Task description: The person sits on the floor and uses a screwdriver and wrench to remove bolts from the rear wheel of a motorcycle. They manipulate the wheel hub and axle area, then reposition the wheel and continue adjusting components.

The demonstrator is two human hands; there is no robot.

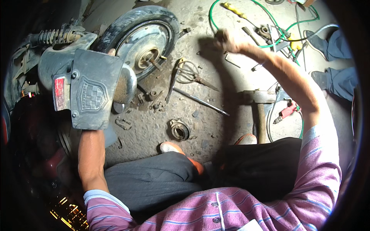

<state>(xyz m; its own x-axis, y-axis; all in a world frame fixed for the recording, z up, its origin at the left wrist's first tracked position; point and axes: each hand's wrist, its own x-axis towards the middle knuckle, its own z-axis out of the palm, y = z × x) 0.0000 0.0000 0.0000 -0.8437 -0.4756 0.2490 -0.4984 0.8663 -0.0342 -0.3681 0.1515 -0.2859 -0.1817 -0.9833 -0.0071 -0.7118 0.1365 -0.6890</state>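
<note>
My left forearm reaches up behind a dark mudguard flap (96, 90) with a red reflector. Only a fingertip of my left hand (111, 52) shows at the flap's upper edge, so its grip is hidden. Beyond it stands a muddy wheel (142, 46) with a black tyre and a rusty axle at the hub. My right hand (228, 42) is raised over the floor at the far middle, slightly blurred and curled closed. Whatever it may hold cannot be made out. Large shears (189, 73) and a long metal rod (201, 101) lie between my hands.
A hammer (259, 97) stands near my right shoe. A round metal ring part (179, 131) lies before my feet. A green hose (269, 13), yellow-handled tool (234, 9) and red air tool (288, 111) are at right. Another person's shoes (317, 44) stand far right. A spring shock absorber (54, 37) is left.
</note>
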